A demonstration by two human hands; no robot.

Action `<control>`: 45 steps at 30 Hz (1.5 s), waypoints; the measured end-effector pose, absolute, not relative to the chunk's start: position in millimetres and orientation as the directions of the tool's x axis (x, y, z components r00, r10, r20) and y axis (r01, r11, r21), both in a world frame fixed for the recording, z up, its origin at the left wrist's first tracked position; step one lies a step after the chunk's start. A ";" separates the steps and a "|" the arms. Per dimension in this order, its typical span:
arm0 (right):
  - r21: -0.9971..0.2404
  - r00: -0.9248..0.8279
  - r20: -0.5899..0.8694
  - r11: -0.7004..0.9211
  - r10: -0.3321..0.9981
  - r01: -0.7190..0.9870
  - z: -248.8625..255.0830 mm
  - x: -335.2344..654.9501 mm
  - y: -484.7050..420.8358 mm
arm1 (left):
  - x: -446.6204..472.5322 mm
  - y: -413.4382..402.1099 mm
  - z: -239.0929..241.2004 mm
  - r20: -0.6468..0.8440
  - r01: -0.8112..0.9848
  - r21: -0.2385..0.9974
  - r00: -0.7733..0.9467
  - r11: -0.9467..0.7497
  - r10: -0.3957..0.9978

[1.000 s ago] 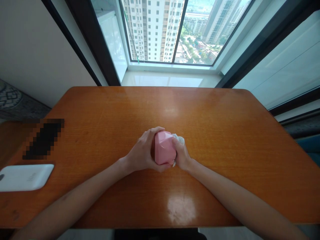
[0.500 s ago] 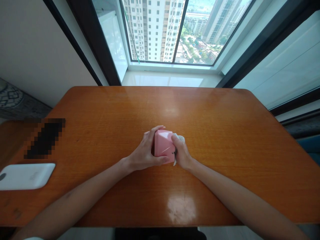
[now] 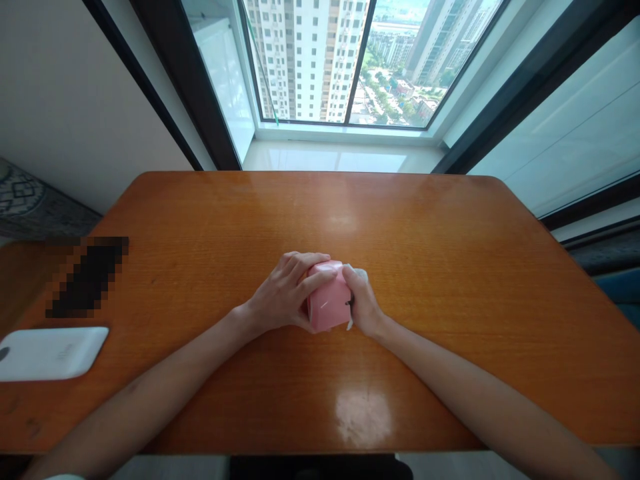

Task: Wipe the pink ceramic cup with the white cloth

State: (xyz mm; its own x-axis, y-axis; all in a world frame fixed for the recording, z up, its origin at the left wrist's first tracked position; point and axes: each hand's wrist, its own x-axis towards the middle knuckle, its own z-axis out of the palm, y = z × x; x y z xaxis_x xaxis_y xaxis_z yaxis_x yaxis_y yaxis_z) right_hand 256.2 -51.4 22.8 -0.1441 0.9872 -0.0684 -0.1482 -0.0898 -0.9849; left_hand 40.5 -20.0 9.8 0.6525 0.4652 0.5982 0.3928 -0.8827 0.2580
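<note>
A glossy pink block-shaped object (image 3: 330,305) with angled faces is held between my two hands, over the middle of the table; its exact kind I cannot make out. My left hand (image 3: 287,290) wraps it from the left, fingers lying over its top and thumb low on the near side. My right hand (image 3: 365,303) grips a crumpled white cloth or tissue (image 3: 361,274) against the object's right side, thumb at its upper right edge. A small dark mark shows on the pink surface beside that hand. The right fingers are mostly hidden.
The brown wooden table (image 3: 450,267) extends to a window (image 3: 345,67) at the back. On the left lies a white rounded flat device (image 3: 55,353), with a pixelated dark patch (image 3: 90,277) behind it. The table's near edge runs along the bottom.
My left hand has shifted its grip, its fingers now lying across the object's top and its thumb off the front face. The pink object has turned slightly. My right hand has barely moved.
</note>
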 end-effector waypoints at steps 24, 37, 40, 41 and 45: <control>-0.993 -0.146 -0.042 -0.058 0.988 -0.102 32.3 254.7 -54.1 | 44.2 -24.2 6.0 0.597 0.296 0.386 0.642 -0.874 0.481; -0.995 -0.149 -0.032 -0.045 0.988 -0.085 18.8 257.7 -57.5 | 56.0 -35.7 22.9 0.442 0.217 0.775 0.484 -0.593 0.755; -0.997 -0.165 -0.038 -0.049 0.986 -0.064 18.9 258.4 -58.5 | 57.3 -38.9 18.4 0.302 0.183 0.884 0.482 -0.431 0.823; -0.996 -0.165 -0.040 -0.052 0.985 -0.068 20.1 258.2 -58.6 | 57.0 -39.4 16.2 0.307 0.175 0.884 0.483 -0.434 0.820; -0.994 -0.166 -0.056 -0.071 0.984 -0.088 24.4 257.0 -57.0 | 51.8 -35.0 6.8 0.465 0.202 0.764 0.487 -0.613 0.739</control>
State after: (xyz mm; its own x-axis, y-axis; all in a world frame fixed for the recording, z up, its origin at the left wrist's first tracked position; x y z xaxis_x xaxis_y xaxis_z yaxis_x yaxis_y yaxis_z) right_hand 257.0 -57.0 24.4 -0.1663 0.9845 -0.0561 -0.0878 -0.0715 -0.9936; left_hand 51.8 -35.0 6.8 0.4872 0.7392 0.4650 0.2019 -0.6134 0.7636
